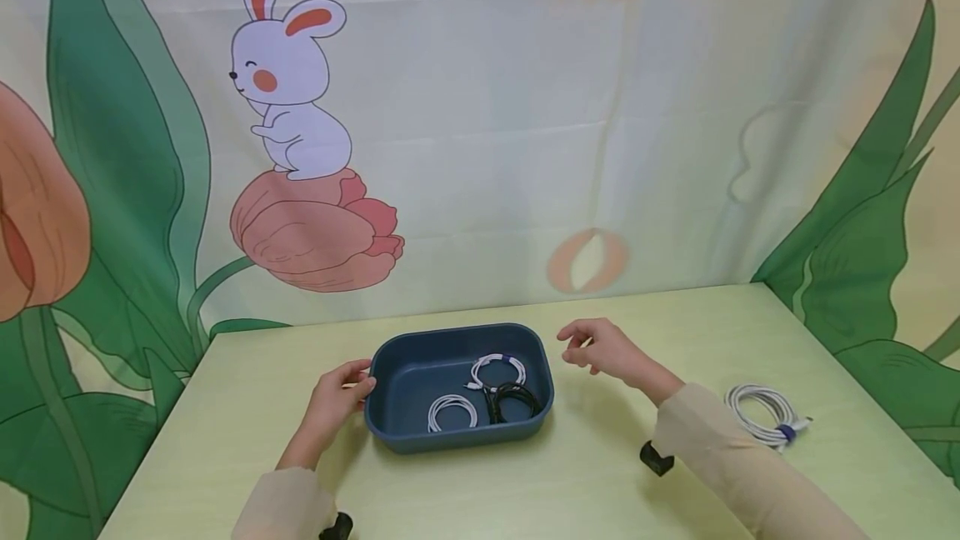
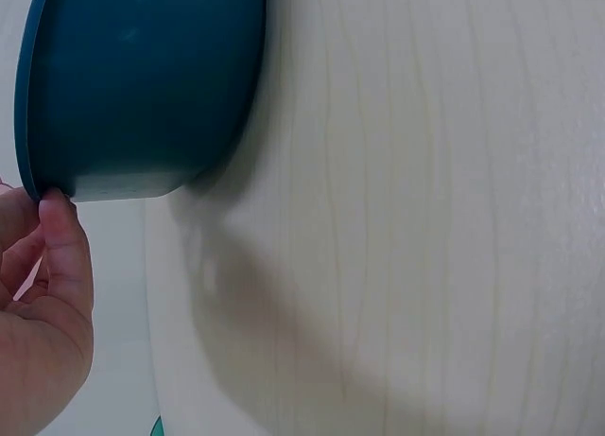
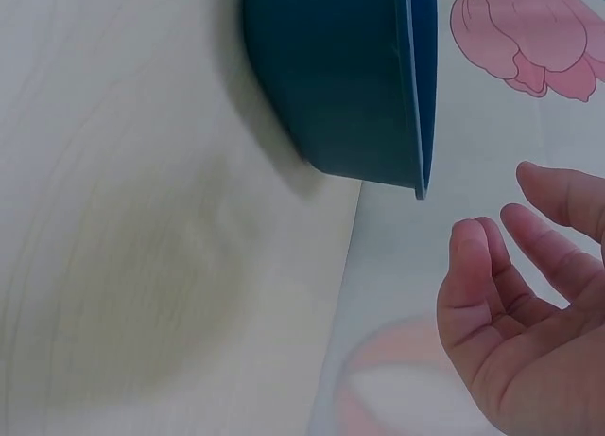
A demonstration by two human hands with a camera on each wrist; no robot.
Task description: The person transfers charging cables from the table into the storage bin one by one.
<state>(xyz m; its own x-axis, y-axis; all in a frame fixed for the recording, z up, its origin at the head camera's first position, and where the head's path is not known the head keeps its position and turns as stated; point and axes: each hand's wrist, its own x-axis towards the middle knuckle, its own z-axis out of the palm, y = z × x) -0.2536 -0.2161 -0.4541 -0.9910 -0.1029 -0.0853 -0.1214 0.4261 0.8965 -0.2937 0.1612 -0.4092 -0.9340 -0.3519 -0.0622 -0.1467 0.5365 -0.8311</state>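
Your left fingers [image 2: 66, 237] are at the left rim of the dark blue tray [image 1: 397, 373]: the wrist view shows the thumb tip touching the rim's edge, with the other fingers curled loosely behind it, and whether they grip the rim you cannot tell. Your left hand [image 1: 337, 398] lies on the bench [image 1: 600, 473] just beside that end of the tray. Your right fingers [image 3: 492, 275] are spread and relaxed, holding nothing; your right hand [image 1: 600, 348] hovers just off the tray's far right corner, close to it but apart, as the gap in the right wrist view shows.

Inside the tray lie three coiled cables: a white one with a purple tie [image 1: 498, 370] toward the back, a black one [image 1: 512, 400] just in front of it, and another white coil [image 1: 452, 412] to their left. Well off to your right, on the bench beyond your sleeve [image 1: 720, 448], lies a larger white cable bundle [image 1: 765, 413].
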